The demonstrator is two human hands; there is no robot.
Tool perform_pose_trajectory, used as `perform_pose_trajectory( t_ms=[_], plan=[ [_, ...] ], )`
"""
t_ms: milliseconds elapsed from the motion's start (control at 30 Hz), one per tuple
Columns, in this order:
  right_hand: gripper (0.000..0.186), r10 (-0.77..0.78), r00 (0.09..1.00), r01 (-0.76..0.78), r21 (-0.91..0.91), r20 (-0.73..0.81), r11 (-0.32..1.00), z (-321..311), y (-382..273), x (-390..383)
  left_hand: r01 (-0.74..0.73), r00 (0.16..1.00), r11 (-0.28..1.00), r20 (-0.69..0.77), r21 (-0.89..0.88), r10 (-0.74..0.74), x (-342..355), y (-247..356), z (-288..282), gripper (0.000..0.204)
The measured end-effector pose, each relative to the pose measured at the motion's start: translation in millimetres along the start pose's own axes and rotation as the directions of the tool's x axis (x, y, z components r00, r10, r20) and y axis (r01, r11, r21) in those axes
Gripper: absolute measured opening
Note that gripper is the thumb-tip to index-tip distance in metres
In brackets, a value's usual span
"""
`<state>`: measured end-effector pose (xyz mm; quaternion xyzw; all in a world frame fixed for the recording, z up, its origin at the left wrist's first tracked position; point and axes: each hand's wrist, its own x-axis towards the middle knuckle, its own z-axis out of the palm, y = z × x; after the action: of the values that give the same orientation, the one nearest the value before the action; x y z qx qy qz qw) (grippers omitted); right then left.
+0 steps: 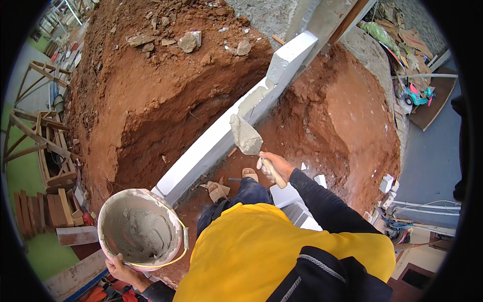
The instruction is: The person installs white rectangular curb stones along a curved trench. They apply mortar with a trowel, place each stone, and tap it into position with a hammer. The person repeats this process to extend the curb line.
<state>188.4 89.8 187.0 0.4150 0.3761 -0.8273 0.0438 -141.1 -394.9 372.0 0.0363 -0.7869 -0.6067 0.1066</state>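
Observation:
My right hand is closed round the wooden handle of a trowel. Grey mortar coats the trowel's blade, which hovers beside a low wall of white blocks. A strip of wet mortar lies on top of the wall, reaching to a taller white block at the far end. At lower left, my left hand grips the rim of a bucket with its fingers over the edge. Grey mortar lines the inside of the bucket, and its yellow handle hangs down at the right side.
Mounds of red soil rise on both sides of the wall, with loose stones on the left one. White blocks lie by my feet. Wooden frames stand at far left. A concrete post rises beyond the wall.

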Motion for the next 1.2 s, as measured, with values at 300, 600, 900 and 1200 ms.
perform_pose_trajectory(
  t_ms=[300, 600, 900, 1200],
  plan=[
    [0.044, -0.698, 0.604, 0.035, -0.862, -0.385, 0.505, -18.8, 56.4, 142.9, 0.249, 0.967, 0.934, -0.019, 0.257, -0.253, -6.6, -3.5, -47.3, 0.021],
    [0.049, -0.550, 0.728, -0.047, -0.830, -0.409, 0.555, 9.1, 121.5, 112.3, 0.209, 0.975, 0.941, -0.131, 0.267, -0.179, -2.3, -3.9, -42.5, 0.019],
    [0.051, -0.650, 0.676, 0.033, -0.867, -0.347, 0.498, 26.3, 90.9, 168.6, 0.187, 0.981, 0.957, -0.087, 0.222, -0.172, 35.0, -24.6, -73.3, 0.021],
    [0.045, -0.638, 0.657, 0.022, -0.835, -0.402, 0.550, 44.2, 171.0, 130.1, 0.121, 0.992, 0.992, -0.027, 0.020, -0.120, 43.5, -36.4, -85.8, 0.005]
  ],
)
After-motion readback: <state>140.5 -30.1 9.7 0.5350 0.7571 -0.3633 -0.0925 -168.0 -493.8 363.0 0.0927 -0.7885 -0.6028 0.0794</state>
